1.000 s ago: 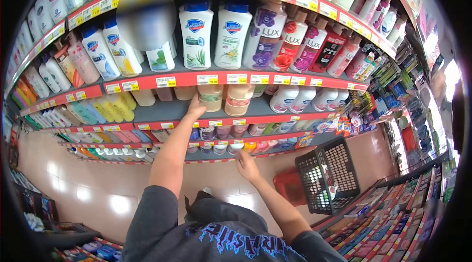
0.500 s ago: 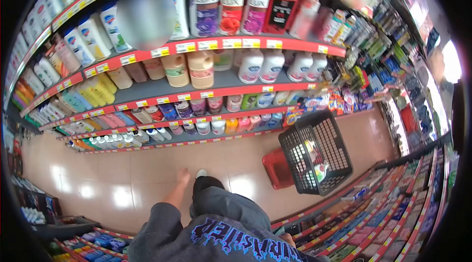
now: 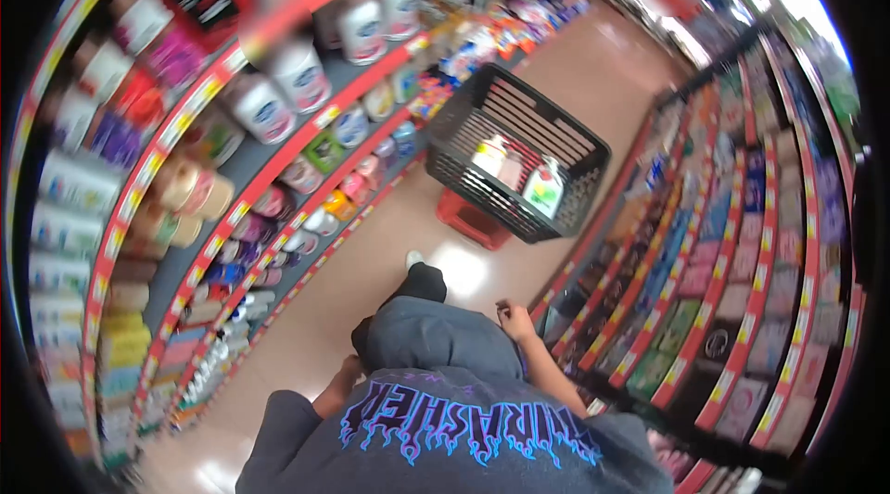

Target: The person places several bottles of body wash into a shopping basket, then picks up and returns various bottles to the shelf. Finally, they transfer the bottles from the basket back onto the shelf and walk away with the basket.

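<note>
My left hand hangs low beside my dark trousers; its fingers are blurred and partly hidden. My right hand is held out in front of my hip, fingers loosely bent and apart, with nothing visible in it. Ahead on the tiled floor stands a black shopping basket over a red base, out of contact with both hands. Inside it are a white pump bottle with a green label, a pale yellowish bottle and a pinkish one.
Shelves with red price rails run along the left, holding white bottles and large beige bottles. Another shelf of packaged goods lines the right. The tiled aisle floor continues past the basket.
My view has turned right, so the basket now lies near the middle and looks closer. My right hand has come forward into view. The left hand has swung back toward my body.
</note>
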Tool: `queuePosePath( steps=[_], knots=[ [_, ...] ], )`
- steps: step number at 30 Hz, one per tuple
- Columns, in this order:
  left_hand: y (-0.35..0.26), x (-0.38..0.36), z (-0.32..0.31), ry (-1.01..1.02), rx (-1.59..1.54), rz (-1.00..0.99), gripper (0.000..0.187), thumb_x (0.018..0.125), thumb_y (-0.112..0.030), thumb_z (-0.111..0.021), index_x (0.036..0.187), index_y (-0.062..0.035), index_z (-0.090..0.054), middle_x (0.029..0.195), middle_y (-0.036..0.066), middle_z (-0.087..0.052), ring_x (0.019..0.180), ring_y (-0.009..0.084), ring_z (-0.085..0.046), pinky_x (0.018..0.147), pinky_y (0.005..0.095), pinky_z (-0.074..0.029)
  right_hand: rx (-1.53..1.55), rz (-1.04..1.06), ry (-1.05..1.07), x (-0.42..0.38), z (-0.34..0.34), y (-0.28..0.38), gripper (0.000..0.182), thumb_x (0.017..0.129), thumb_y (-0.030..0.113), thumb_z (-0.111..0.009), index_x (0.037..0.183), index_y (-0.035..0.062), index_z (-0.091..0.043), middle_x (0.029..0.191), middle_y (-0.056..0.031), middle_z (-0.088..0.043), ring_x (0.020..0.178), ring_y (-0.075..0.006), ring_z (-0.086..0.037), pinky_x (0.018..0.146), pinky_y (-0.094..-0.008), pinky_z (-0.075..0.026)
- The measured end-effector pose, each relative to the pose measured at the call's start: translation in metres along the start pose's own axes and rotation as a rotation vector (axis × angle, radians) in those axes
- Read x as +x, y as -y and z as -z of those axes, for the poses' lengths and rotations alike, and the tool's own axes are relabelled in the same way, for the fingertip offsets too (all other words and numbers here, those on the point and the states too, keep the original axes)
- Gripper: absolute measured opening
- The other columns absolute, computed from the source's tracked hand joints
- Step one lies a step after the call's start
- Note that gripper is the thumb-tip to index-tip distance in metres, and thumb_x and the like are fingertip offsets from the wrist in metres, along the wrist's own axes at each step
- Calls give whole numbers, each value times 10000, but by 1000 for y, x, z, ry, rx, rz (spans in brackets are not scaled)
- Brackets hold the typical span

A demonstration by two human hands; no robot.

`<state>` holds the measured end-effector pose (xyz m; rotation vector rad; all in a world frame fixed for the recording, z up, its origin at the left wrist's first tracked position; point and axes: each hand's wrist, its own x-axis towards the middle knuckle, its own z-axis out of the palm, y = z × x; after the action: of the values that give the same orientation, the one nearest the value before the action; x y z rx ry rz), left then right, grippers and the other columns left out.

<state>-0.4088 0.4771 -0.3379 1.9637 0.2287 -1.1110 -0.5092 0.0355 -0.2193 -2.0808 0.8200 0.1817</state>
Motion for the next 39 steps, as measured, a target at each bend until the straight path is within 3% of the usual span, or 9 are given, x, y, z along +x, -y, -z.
queuePosePath(
  steps=[4,6,8,10,15,25,30,34,39],
  knots=[
    [-95,86,43,57,-320,-193,299,784,-202,-560,966,25,-624,840,81,-625,750,194,-583,659,307,-451,-10,-136,-24,21,12,-4,216,779,67,-528,979,9,-586,891,-161,-643,805,-271,-642,727,-342,-506],
    [-175,101,56,-90,5,-147,325,791,-197,-546,1020,28,-596,907,90,-623,814,191,-580,706,306,-449,-28,-182,-64,35,14,-10,213,780,74,-532,975,11,-589,892,-160,-643,807,-277,-640,736,-347,-504],
    [-214,136,62,-193,-84,-77,365,796,-191,-547,1083,34,-552,970,109,-609,888,201,-574,777,303,-442,-32,-206,-99,49,25,-9,211,781,78,-534,973,12,-591,892,-160,-642,809,-280,-639,743,-350,-502],
    [-246,182,74,-121,60,-302,387,811,-171,-550,1135,34,-503,1034,138,-587,932,221,-574,829,320,-436,8,-217,-139,67,32,4,209,782,80,-535,972,14,-592,889,-161,-641,811,-282,-638,749,-351,-499],
    [-369,176,50,15,249,-482,362,825,-122,-547,1142,34,-465,1086,170,-564,971,223,-572,850,328,-436,99,-264,-297,93,57,28,206,785,60,-525,977,22,-590,881,-164,-640,811,-289,-636,738,-346,-501],
    [-476,141,-62,395,257,-552,300,853,-70,-513,1144,-7,-474,1143,120,-558,1017,223,-562,870,318,-431,167,-213,-557,179,122,-6,196,779,27,-521,966,14,-579,851,-163,-632,801,-294,-629,715,-346,-503],
    [-509,134,-115,278,299,-543,270,856,-44,-496,1122,3,-492,1106,118,-579,1028,203,-563,897,306,-415,51,-150,-572,275,171,-12,167,763,38,-539,918,3,-592,845,-188,-612,745,-319,-607,685,-383,-474],
    [-521,128,-147,194,272,-523,238,840,-13,-481,1073,15,-521,1055,122,-598,1007,206,-572,896,307,-417,141,-140,-567,363,197,-36,230,768,104,-549,969,-6,-538,955,-214,-602,871,-377,-581,772,-432,-460],
    [-521,120,-163,101,260,-449,222,820,18,-474,1031,27,-542,1002,124,-611,973,206,-585,875,306,-433,-69,-497,-314,457,158,-147,471,777,227,-610,1075,-96,-440,1076,-283,-529,1016,-341,-544,865,-393,-441]
  ],
)
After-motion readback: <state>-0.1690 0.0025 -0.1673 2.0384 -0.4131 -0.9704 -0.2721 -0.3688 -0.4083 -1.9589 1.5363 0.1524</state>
